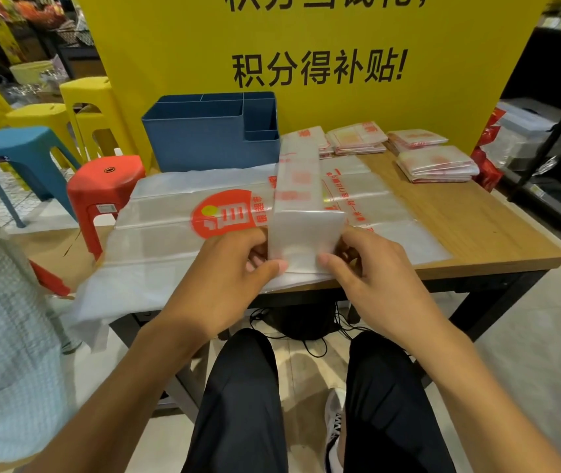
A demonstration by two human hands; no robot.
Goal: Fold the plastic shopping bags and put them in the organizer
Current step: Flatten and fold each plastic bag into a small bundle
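Note:
A long, narrow folded strip of clear plastic bag (301, 186) with red print runs away from me across the wooden table (484, 227). My left hand (234, 271) and my right hand (371, 264) pinch its near end, which is turned up into a fold. Under the strip lies a flat bag (183, 213) with a red round logo, spread over the table and hanging off the left edge. The blue organizer (211, 134) stands at the back left, its compartments showing nothing inside. Several folded bags (437, 163) lie in small stacks at the back right.
A yellow sign board (306, 63) stands behind the table. Red (105, 189), blue (16, 148) and yellow (84, 97) stools stand to the left. A person in a light shirt (2, 319) is at my left. Dark shelving (552, 158) is on the right. Cables lie under the table.

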